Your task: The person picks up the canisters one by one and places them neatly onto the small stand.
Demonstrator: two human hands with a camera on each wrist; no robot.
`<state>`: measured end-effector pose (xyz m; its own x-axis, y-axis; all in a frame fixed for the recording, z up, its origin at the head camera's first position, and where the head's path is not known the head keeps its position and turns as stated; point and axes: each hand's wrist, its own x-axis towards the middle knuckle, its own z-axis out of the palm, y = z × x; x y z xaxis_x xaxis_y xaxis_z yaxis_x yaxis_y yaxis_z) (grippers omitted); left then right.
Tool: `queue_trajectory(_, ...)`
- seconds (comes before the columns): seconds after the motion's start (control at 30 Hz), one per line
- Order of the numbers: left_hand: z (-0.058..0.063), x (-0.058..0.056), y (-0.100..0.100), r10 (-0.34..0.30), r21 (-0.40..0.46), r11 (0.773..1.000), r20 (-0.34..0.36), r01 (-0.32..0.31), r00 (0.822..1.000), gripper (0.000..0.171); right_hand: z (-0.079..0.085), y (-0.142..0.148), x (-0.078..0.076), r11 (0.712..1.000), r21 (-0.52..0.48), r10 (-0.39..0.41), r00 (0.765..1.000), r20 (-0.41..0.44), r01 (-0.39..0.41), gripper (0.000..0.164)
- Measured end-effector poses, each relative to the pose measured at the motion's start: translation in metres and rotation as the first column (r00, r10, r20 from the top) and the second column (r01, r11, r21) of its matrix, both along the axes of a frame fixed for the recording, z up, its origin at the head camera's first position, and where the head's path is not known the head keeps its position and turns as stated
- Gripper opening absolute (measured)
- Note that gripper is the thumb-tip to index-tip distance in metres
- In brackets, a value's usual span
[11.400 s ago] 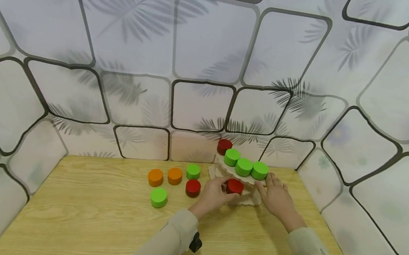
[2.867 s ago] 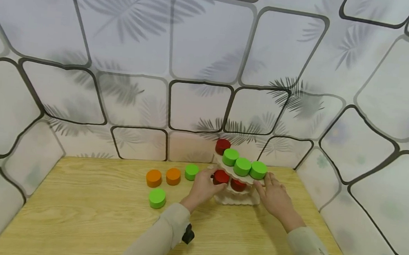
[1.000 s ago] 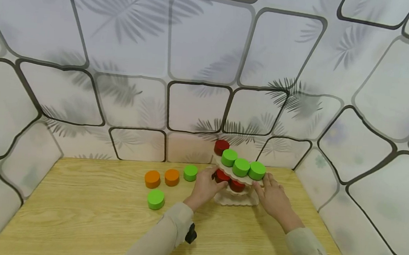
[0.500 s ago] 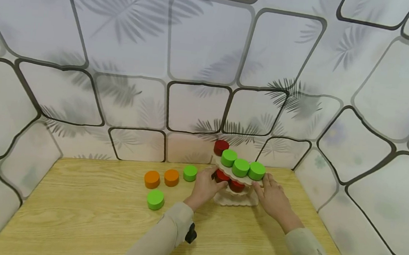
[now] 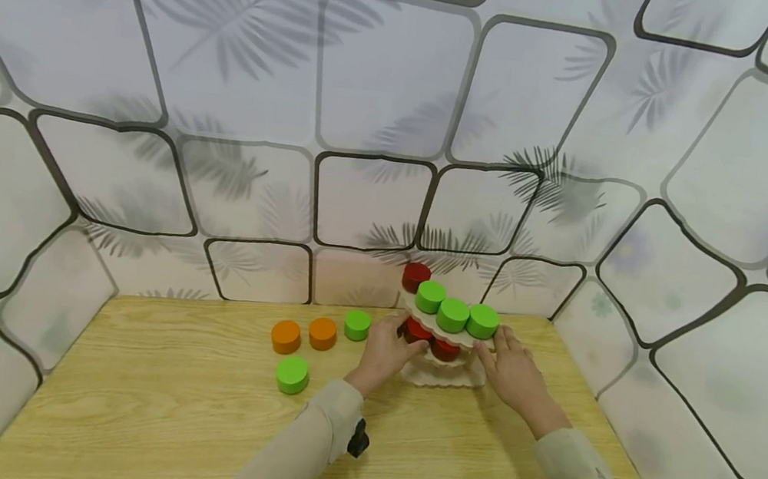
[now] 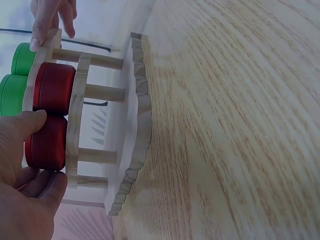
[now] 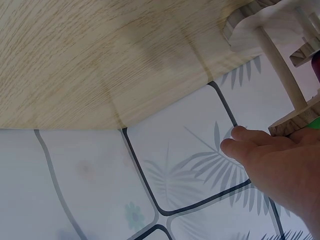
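A: What is shown in the left hand?

B: A red disc is pinched between the thumb and fingers of the left hand, right of centre in the head view, at the left end of the middle shelf of a scalloped wooden stand.

A: And the other hand?

B: The right hand is rested at the right end of the top shelf. Whether the shelf is gripped or merely touched cannot be told. The hands are held apart, with the stand between them.

A: How much has been shelved?

B: Six discs are counted there. Three green discs and, at the row's upper left, a darker red disc are borne on top. A neighbouring red disc is set beside the pinched one, which appears seated but not yet released.

A: What is left?

B: Four loose discs are seen on the table, left of centre: two orange discs, a green disc just right of them, and another green disc lower down. By the discs in view, the shelving is judged more than half done.
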<state>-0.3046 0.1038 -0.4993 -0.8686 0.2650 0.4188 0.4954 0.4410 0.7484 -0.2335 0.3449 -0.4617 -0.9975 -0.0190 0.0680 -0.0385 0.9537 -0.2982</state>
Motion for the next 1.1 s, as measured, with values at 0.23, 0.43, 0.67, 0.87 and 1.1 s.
queue_trajectory(0.23, 0.002, 0.005, -0.008, -0.017, 0.085, 0.996, 0.128, 0.006, 0.992, 0.055, 0.001, -0.003, -0.001, 1.000, 0.006, 0.006, 1.000, -0.003, -0.006, 0.081)
queue_trajectory(0.43, 0.001, 0.015, -0.022, -0.033, 0.153, 0.988, 0.162, 0.007, 0.986, 0.055, 0.001, -0.004, -0.002, 1.000, 0.008, 0.006, 1.000, 0.007, -0.006, 0.082)
queue_trajectory(0.67, -0.003, 0.024, -0.043, -0.014, 0.187, 0.982, 0.202, -0.024, 0.979, 0.045, 0.001, -0.005, -0.001, 1.000, -0.002, 0.011, 1.000, 0.011, -0.011, 0.082)
queue_trajectory(0.87, -0.004, 0.028, -0.062, 0.033, 0.185, 0.981, 0.174, -0.066, 0.984, 0.039, 0.001, -0.003, 0.001, 1.000, -0.015, -0.007, 1.000, 0.015, 0.007, 0.084)
queue_trajectory(1.1, -0.004, 0.037, -0.095, 0.088, 0.219, 0.968, 0.174, -0.126, 0.981, 0.042, 0.002, -0.002, 0.002, 1.000, -0.015, -0.004, 1.000, 0.024, 0.005, 0.085)
